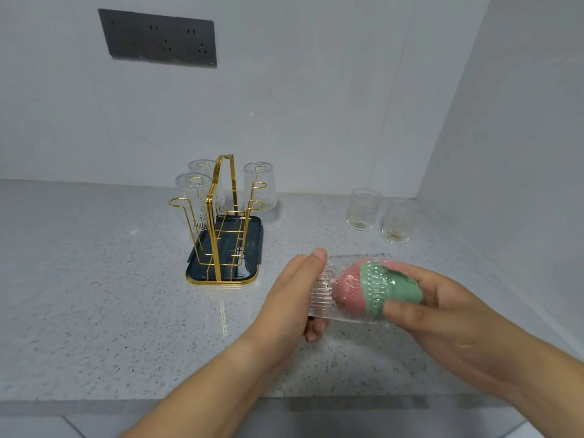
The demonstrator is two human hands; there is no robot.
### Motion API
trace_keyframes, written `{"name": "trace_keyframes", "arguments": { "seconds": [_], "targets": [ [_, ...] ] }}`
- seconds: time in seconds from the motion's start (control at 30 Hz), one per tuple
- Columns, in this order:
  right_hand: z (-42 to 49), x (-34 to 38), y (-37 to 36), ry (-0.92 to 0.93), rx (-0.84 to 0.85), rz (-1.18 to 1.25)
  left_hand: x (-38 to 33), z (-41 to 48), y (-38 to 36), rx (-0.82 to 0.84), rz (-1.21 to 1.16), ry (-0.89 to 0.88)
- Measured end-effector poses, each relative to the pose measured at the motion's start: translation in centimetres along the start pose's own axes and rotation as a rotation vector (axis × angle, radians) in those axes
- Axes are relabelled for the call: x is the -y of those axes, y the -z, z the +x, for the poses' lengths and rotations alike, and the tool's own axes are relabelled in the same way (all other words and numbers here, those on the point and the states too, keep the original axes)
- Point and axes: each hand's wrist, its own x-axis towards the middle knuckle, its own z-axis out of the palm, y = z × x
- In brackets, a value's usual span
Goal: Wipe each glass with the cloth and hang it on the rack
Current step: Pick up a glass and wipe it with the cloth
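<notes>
My left hand (294, 295) grips the base of a ribbed clear glass (328, 289) held on its side above the counter. A pink and green cloth (379, 287) is stuffed into the glass mouth, and my right hand (442, 314) holds the cloth there. A gold wire rack (221, 216) stands on a dark tray (252, 245) to the left. Three glasses hang upside down on it: two on the left (194, 197) (202, 167) and one on the right (259, 184). Two more glasses (363, 210) (396, 221) stand upright at the back right.
The grey speckled counter (94, 295) meets white walls behind and on the right. A dark socket panel (161, 37) is on the back wall. The counter's front edge runs below my forearms.
</notes>
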Motion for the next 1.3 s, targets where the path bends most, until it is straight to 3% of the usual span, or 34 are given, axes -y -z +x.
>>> {"name": "trace_keyframes", "arguments": {
  "seconds": [0.17, 0.53, 0.6, 0.73, 0.87, 0.93, 1.03, 1.2, 1.3],
  "targets": [
    [0.0, -0.2, -0.3, 0.040, 0.020, 0.141, 0.3, 0.3, 0.1, -0.068, -0.023, -0.027],
    [0.4, 0.2, -2.0, 0.051, 0.058, 0.009, 0.4, 0.1, -0.1, -0.140, 0.047, -0.207],
    [0.2, 0.3, -2.2, 0.081, 0.032, -0.025, 0.3, 0.3, 0.1, -0.150, 0.023, -0.146],
    [-0.2, 0.1, -3.3, 0.273, -0.161, -0.436, 0.2, 0.9, -0.2, -0.108, -0.161, 0.091],
    [-0.2, -0.9, -3.0, 0.312, -0.202, -0.737, 0.2, 0.9, -0.2, 0.067, -0.351, 0.392],
    [-0.3, -1.3, -2.6, 0.311, -0.185, -0.745, 0.2, 0.6, 0.1, 0.161, -0.335, 0.444],
    [-0.5, -1.2, -2.7, 0.316, -0.205, -0.575, 0.8, 0.3, 0.1, 0.220, -0.099, 0.255],
    [0.2, -0.6, -3.2, 0.121, -0.250, -0.097, 2.4, -0.3, -0.3, 0.080, 0.132, -0.217],
    [-0.1, -0.3, -3.8, 0.090, -0.201, -0.069, 2.2, -0.4, -0.5, -0.031, 0.094, -0.232]
  ]
}}
